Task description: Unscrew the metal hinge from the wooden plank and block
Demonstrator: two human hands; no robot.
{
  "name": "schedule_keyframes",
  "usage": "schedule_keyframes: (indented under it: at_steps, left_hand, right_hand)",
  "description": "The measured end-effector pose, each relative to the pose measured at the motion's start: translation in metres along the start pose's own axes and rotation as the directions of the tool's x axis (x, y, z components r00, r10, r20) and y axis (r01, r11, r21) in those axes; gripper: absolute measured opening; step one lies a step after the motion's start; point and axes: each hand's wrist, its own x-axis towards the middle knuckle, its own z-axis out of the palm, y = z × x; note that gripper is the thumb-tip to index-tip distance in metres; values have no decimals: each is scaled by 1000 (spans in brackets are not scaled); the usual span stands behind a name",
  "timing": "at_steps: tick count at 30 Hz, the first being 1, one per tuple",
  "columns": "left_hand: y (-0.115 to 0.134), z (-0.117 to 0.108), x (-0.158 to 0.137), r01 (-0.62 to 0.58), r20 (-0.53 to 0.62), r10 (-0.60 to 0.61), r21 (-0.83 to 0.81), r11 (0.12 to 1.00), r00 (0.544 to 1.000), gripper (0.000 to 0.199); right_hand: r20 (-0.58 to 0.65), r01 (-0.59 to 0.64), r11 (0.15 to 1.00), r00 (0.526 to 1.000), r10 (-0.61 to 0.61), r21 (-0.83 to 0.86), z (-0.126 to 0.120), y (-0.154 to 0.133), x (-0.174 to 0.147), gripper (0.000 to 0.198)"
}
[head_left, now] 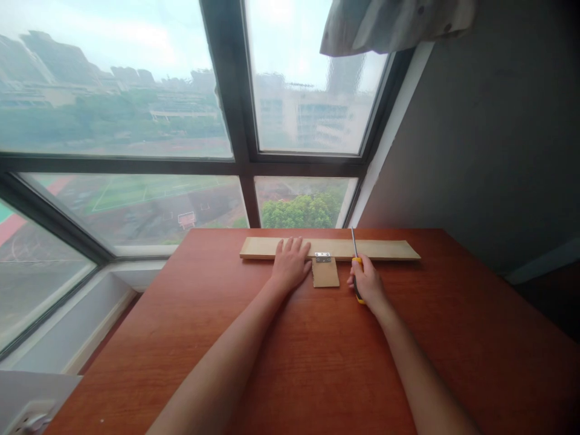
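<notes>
A long pale wooden board [385,249] lies crosswise near the far edge of the table. My left hand [291,264] rests on it, palm down with fingers stretched out. Just right of that hand, a small metal hinge [322,257] sits at the board's front edge. A small square brown panel [325,275] extends from the hinge toward me. My right hand [366,281] is closed around the yellow and black handle of a screwdriver [354,243]. Its metal shaft points away from me across the board, and its tip is right of the hinge.
The reddish-brown wooden table [312,362] stands against large windows with a dark frame [242,163]. A grey wall [489,151] rises at the right. A curtain [394,27] hangs at the top, and a wall socket [34,421] shows at lower left.
</notes>
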Motion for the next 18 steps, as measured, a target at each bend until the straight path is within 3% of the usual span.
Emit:
schedule_keyframes:
  at_steps: [9, 18]
  left_hand:
    - [-6, -7, -20, 6, 58, -10, 59, 998, 998, 46]
    - [-18, -40, -71, 52, 123, -62, 82, 995, 990, 45]
  right_hand:
    - [126, 25, 923, 989, -79, 383, 3, -6, -8, 36]
    - [179, 88, 869, 964, -197, 486, 3, -29, -26, 34]
